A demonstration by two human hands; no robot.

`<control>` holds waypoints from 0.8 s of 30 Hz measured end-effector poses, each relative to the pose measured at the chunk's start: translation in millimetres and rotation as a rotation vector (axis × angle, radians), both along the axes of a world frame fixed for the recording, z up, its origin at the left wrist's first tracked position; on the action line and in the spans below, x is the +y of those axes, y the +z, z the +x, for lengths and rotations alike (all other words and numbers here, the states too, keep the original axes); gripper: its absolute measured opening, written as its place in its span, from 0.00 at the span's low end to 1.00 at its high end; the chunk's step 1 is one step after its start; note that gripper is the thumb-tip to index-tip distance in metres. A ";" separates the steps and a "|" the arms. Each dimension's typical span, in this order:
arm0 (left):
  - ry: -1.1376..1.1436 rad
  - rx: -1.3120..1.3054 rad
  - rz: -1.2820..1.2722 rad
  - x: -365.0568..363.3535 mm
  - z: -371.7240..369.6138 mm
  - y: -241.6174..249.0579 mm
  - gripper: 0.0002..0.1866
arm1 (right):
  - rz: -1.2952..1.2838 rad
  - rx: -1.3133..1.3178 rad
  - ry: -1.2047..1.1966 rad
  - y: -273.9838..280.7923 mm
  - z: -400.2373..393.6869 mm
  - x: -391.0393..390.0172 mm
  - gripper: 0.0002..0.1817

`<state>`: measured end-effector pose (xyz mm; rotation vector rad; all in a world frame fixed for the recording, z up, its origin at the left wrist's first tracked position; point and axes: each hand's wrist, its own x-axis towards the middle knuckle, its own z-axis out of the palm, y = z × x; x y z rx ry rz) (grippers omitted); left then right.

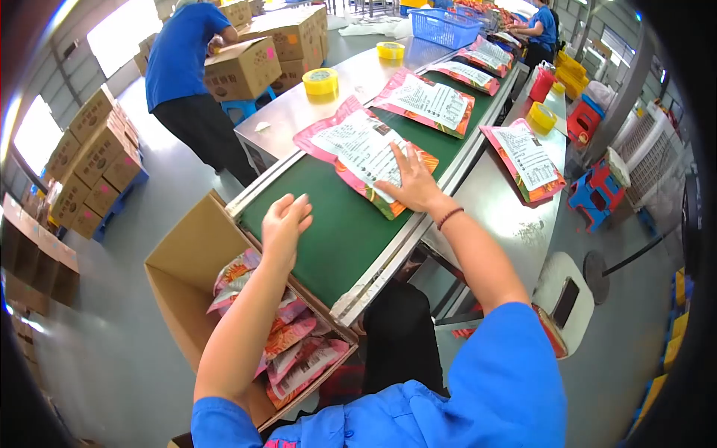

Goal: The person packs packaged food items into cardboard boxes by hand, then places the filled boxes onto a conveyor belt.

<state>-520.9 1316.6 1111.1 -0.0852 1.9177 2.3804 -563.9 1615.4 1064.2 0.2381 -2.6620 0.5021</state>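
Over the near left side of the green conveyor belt point(314, 254), my left hand point(284, 228) is raised with loosely bent fingers and holds nothing. Spread flat, my right hand point(409, 179) rests on the printed face of a pink and orange pouch point(366, 153) lying on the belt. Farther up the belt lie another pouch point(426, 103) and several more. Beneath my left forearm, an open cardboard box point(183, 276) stands at the belt's end, with several similar pouches point(299, 336) stacked inside.
A single pouch point(529, 160) lies on the metal side table point(500, 216) to the right, near a yellow tape roll point(541, 117). Two tape rolls sit left of the belt. A person in blue point(183, 63) bends over a carton point(243, 69). A blue basket point(446, 28) stands at the far end.
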 end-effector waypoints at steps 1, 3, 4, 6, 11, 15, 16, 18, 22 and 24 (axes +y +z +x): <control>-0.031 -0.050 -0.045 18.8 -10.9 -2.0 0.39 | -0.014 -0.065 0.020 16.0 16.6 -8.0 0.51; -0.138 -0.175 -0.042 44.6 -43.2 -18.6 0.44 | 0.039 -0.019 0.114 15.3 27.5 -8.6 0.51; 0.011 -0.203 -0.011 67.6 -46.7 -16.0 0.36 | 0.070 0.032 0.205 13.0 30.9 -12.2 0.50; 0.076 -0.274 0.119 89.3 -50.0 7.5 0.24 | 0.026 -0.115 0.337 37.3 46.2 -17.9 0.48; 0.321 -0.317 0.218 106.3 -67.1 -22.1 0.15 | -0.680 -0.441 0.265 60.6 -14.3 20.0 0.40; 0.161 -0.150 0.568 38.2 -23.7 -14.2 0.15 | 0.301 0.179 0.057 20.3 -92.9 63.2 0.44; 0.119 -0.071 0.593 7.4 -9.8 -0.4 0.15 | 0.298 0.167 0.055 19.8 -96.1 58.1 0.44; 0.132 0.175 0.410 -59.0 14.0 30.9 0.17 | 0.733 0.025 -0.276 29.2 -96.3 36.5 0.45; 0.354 0.376 -0.291 -180.4 26.3 57.1 0.16 | 0.582 0.107 -0.228 25.0 -135.1 54.7 0.40; 0.366 0.345 -0.409 -227.5 27.0 46.6 0.18 | 0.614 -0.236 -0.288 75.6 -135.2 29.7 0.34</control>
